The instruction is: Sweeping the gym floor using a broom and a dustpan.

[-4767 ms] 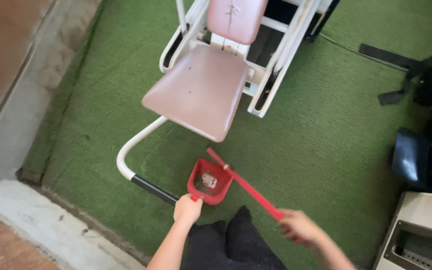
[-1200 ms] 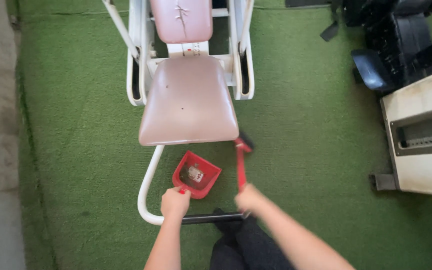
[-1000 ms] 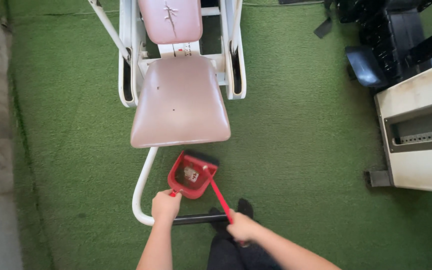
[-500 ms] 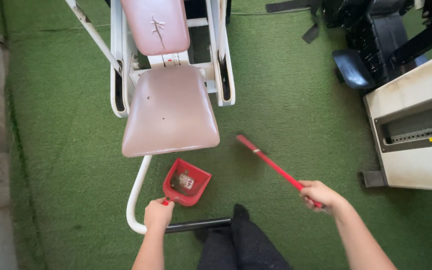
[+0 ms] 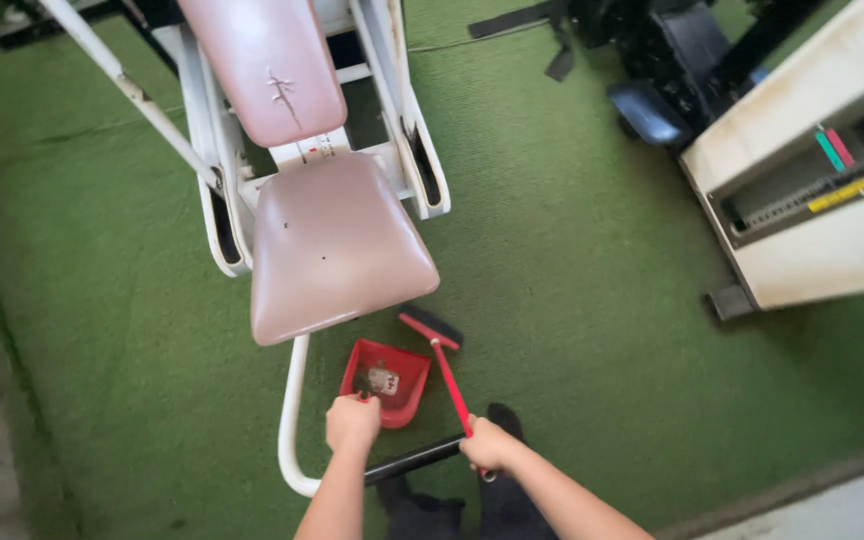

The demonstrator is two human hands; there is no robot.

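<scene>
My left hand (image 5: 352,422) grips the handle of a red dustpan (image 5: 389,380) that rests on the green turf, with a small scrap of litter inside it. My right hand (image 5: 490,446) holds the red handle of a small brush (image 5: 435,336). The brush's dark bristle head lies on the turf just beyond the dustpan's open mouth, close to the front edge of the pink seat (image 5: 332,243) of a white exercise machine. My dark trouser legs show at the bottom between my arms.
The machine's white curved foot tube (image 5: 290,420) and black bar (image 5: 414,458) lie on the turf by my hands. A white weight-stack housing (image 5: 802,170) stands at the right, with black equipment (image 5: 662,60) behind it. A concrete edge shows at bottom right.
My right hand has swung the brush from out at the right back in to the dustpan's mouth. The left hand keeps the dustpan in place. The view has tilted and shifted.
</scene>
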